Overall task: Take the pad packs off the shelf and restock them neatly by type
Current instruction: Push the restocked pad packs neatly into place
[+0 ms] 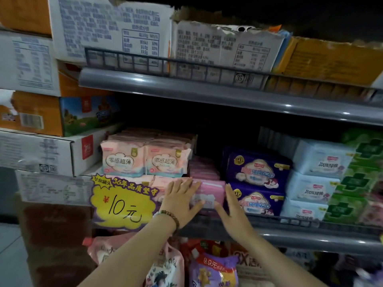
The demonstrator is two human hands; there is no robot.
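Forearms [128, 255] reaching up from below. On the near side, left hand [180, 200], bracelet [170, 216] at wrist, flat on the front of a pink pack [209, 193], fingers [193, 188] straight and slightly spread. Opposite, right hand [232, 212] edge-on at the pack's right side, fingers straight and together, seemingly touching it through the blur. Pack at front of middle shelf [290, 235], between peach packs [145, 162] and purple packs [257, 172]. Further right, blue packs [317, 162] and green packs [360, 183]. At left, yellow price sign [122, 206].
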